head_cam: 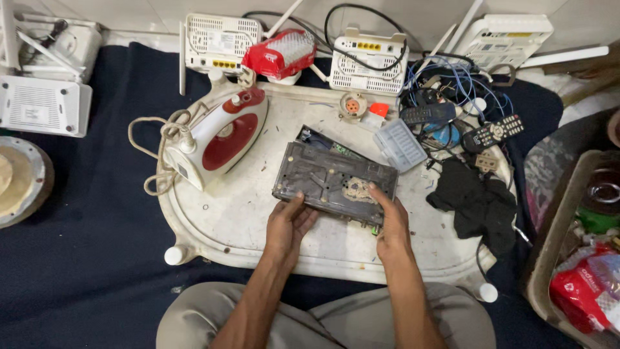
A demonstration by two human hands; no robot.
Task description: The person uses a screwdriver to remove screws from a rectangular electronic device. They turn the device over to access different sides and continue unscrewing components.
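A dusty dark rectangular device casing lies tilted on an oval white tray, with a green circuit board showing at its far edge. My left hand grips its near left edge, thumb on top. My right hand holds its near right corner, index finger stretched over the top surface. Both forearms reach in from the bottom of the view.
A red and white clothes iron with its coiled cord lies left on the tray. Black cloth, remote controls, tangled cables and a clear plastic box sit right. White routers line the back wall. A bin stands far right.
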